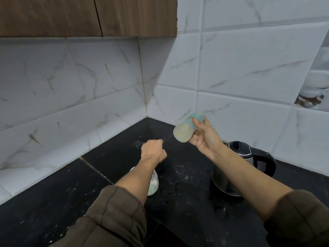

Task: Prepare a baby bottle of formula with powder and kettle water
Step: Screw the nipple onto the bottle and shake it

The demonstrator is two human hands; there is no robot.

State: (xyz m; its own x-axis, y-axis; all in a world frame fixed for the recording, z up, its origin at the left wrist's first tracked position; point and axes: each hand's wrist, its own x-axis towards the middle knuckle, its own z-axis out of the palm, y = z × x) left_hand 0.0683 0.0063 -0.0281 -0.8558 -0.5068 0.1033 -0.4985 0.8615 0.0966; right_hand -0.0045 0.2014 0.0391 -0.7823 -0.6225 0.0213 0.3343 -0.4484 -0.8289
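Observation:
My right hand [204,138] grips a baby bottle [187,130] in the air above the black counter. The bottle is blurred, tilted on its side, with a teal collar and pale yellowish liquid inside. My left hand [154,151] hovers over the counter with its fingers curled into a loose fist, and I see nothing in it. A steel kettle [240,168] with a black lid and handle stands under my right forearm. A clear jar of white powder [154,184] stands partly hidden behind my left forearm.
The black counter [178,202] fits into a corner of white marbled wall tiles [106,82] and carries white powder specks and small wet patches. Brown wooden cabinets [89,15] hang above at the left.

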